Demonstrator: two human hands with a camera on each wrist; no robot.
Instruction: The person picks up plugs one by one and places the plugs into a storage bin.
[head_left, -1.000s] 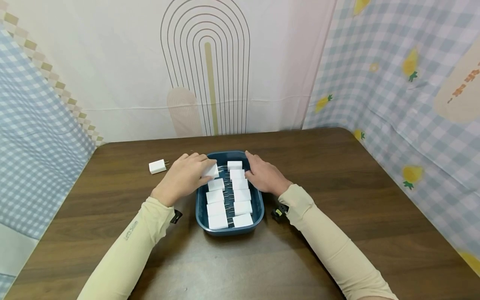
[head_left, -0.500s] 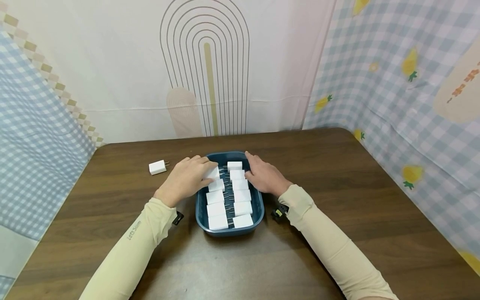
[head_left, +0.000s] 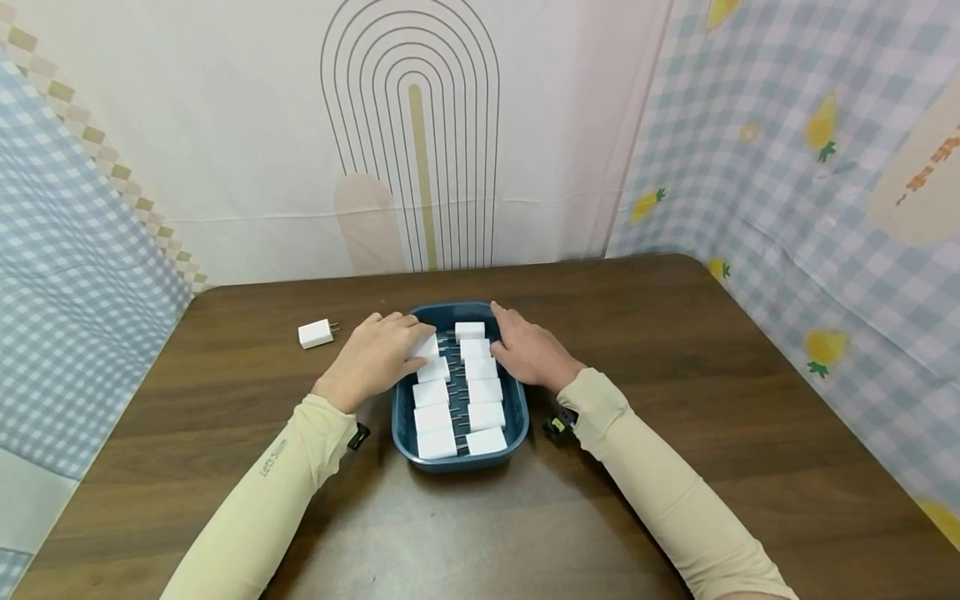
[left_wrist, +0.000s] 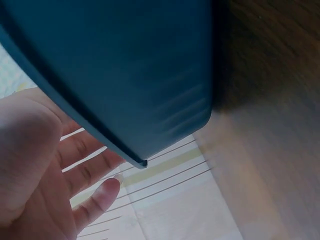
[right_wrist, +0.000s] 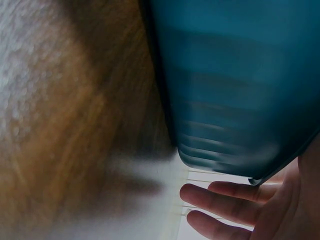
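A dark blue plastic tray [head_left: 459, 467] stands on the table, with white charger plugs [head_left: 483, 390] in two columns, prongs facing inward. My left hand [head_left: 372, 354] reaches over the tray's left rim and holds a white charger plug [head_left: 426, 345] at the far end of the left column, thumb on its near side. Its other fingers partly hide that plug. My right hand [head_left: 532, 348] rests on the right rim, thumb over the inside; in the right wrist view its fingers [right_wrist: 220, 202] extend loosely outside the tray wall [right_wrist: 240, 90].
One more white charger plug [head_left: 315, 333] lies on the table left of the tray, prongs pointing right. Brown wood tabletop [head_left: 735, 417] surrounds the tray. Patterned cloth [head_left: 555, 150] hangs behind the table and along both sides.
My left hand has shifted slightly right and toward me, lowering the held plug close to the one before it. My right hand and the tray have stayed put.
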